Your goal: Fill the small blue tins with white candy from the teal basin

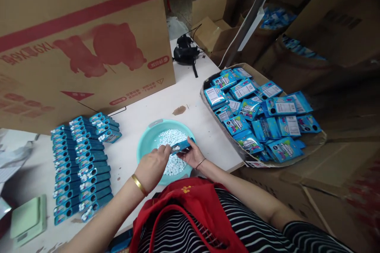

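Over a turquoise basin (143,138) of small white candies (173,168), my right hand (193,155) grips a small blue candy box (181,147). A few white pieces show on the box's near left end. My left hand (154,166) is closed, its bent fingertips right against that end; what they pinch is hidden. To the left, blue candy boxes (94,172) stand in packed rows, several with white pieces at their openings.
A carton tray (237,152) heaped with blue boxes sits at the right. A large cardboard carton (118,8) walls the table's back left. A pale green scale (28,217) stands front left; a black strapped object (185,49) lies at the back, near a slanting pole (252,16).
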`<state>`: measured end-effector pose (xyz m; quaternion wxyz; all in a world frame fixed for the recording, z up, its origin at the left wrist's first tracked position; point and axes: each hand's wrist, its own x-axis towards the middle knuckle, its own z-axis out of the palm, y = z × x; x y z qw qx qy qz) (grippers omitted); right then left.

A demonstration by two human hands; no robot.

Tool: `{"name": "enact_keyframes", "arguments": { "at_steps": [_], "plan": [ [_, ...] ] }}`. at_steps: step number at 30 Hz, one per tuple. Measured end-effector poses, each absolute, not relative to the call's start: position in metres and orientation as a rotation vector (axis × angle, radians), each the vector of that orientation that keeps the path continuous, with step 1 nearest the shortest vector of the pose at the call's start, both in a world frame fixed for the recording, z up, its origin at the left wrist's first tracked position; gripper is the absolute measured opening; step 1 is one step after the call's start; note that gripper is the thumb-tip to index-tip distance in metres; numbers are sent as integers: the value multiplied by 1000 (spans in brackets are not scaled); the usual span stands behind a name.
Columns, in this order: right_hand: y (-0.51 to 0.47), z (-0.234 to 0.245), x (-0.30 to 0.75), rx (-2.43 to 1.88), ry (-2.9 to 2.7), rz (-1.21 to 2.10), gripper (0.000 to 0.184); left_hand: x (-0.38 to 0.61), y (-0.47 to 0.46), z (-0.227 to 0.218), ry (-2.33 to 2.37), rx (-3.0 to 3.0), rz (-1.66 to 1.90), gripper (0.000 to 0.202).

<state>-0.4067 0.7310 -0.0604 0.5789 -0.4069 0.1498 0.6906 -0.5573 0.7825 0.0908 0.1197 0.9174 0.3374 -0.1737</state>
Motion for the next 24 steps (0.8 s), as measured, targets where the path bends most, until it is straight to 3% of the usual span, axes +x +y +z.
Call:
{"name": "enact_keyframes", "arguments": {
  "at_steps": [5, 8, 12, 15, 24],
  "plan": [
    [734, -59, -397, -936, 373, 1549, 32, -580, 804, 69, 1040, 2634, -322, 25],
    [733, -57, -387, -897, 359, 1528, 31, -596, 827, 6, 1143, 2489, -105, 25],
    [733, -53, -376, -868, 344, 1514, 34, -589, 836, -87, 1133, 2402, -187, 32],
    [734, -52, -371, -874, 345, 1495, 36, -573, 825, -127, 1045, 2375, -197, 35],
    [734, -62, -366, -866, 331, 1519, 42, -584, 781, -136, 719, 2092, -204, 28]
  ]
}}
